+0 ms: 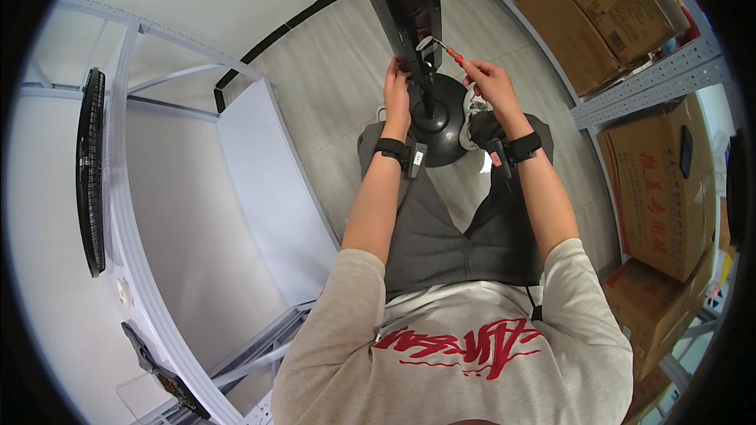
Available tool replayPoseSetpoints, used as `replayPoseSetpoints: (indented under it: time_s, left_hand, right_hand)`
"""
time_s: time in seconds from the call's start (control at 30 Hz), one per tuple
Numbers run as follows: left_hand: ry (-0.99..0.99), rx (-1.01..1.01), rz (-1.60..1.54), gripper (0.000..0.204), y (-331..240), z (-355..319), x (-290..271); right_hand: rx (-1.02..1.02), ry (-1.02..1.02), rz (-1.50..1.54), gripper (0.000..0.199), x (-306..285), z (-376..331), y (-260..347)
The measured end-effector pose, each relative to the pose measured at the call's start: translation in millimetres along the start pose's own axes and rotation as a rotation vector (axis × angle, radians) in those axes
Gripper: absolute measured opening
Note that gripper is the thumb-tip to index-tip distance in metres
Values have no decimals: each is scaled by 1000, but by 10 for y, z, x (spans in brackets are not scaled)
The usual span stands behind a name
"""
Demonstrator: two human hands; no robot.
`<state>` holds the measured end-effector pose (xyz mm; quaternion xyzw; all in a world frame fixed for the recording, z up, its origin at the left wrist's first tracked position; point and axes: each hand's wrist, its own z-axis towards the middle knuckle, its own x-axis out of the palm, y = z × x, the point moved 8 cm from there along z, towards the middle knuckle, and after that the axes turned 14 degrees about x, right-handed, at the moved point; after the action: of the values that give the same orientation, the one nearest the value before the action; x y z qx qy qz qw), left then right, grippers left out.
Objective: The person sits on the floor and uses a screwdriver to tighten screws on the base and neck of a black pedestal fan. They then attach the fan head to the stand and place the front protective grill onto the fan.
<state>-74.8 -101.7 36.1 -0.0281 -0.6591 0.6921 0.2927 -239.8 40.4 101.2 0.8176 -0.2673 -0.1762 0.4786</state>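
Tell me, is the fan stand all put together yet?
Partly. The black pole already stands on its round base. The left hand steadies the pole while the right hand works a screwdriver on it. A fan grille waits unattached on the shelf.

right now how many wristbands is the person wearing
2: a black wristband on the left wrist, below the left hand that steadies the fan pole, and a black wristband on the right wrist, below the right hand with the screwdriver.

A storeroom: metal shelving (654,79) stacked with cardboard boxes (587,20)
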Motion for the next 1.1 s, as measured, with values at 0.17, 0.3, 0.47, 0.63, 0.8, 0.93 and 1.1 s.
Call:
replayPoseSetpoints:
  time_s: [0.17,0.3,0.47,0.63,0.8,0.93,1.1]
  left_hand:
    - [-84,-171,7,45,171,-93,-74]
    - [-12,-258,17,49,334,-94,-142]
    - [-23,-317,-35,58,338,-130,-159]
    - [-24,-371,-44,68,301,-162,-117]
    - [18,-369,-75,78,277,-179,-42]
    - [30,-393,-39,82,256,-196,7]
    - [-1,-339,-40,85,290,-170,-30]
  right_hand:
    - [-113,-171,-110,33,-136,-198,-120]
    - [-138,-264,-208,34,-96,-235,-674]
    - [-69,-150,-267,34,229,-271,-971]
    - [-124,-159,-259,33,369,-199,-1001]
    - [-133,-148,-203,33,477,-177,-1030]
    - [-124,-157,-246,32,538,-102,-1068]
    - [-76,-116,-189,33,585,-41,-1180]
